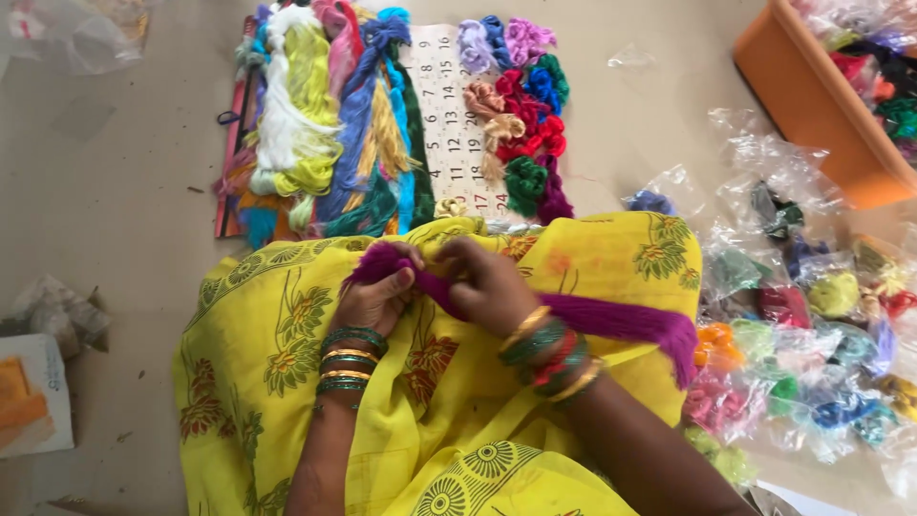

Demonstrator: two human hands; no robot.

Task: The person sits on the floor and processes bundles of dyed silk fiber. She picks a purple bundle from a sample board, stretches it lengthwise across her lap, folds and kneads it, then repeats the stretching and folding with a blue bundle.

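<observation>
A thick purple bundle of thread (611,320) lies across my lap on yellow flowered cloth (267,315). My left hand (375,298) grips its looped left end, fingers curled around the strands. Right beside it, my right hand (487,285) pinches the same bundle, and the long tail runs under that wrist out to the right. Both wrists wear green, gold and red bangles.
Ahead on the floor a calendar sheet (457,143) carries long skeins (325,124) on the left and small coloured thread knots (521,105) on the right. Several clear bags of thread (812,315) lie at right, below an orange tray (812,96). A box (33,397) sits at left.
</observation>
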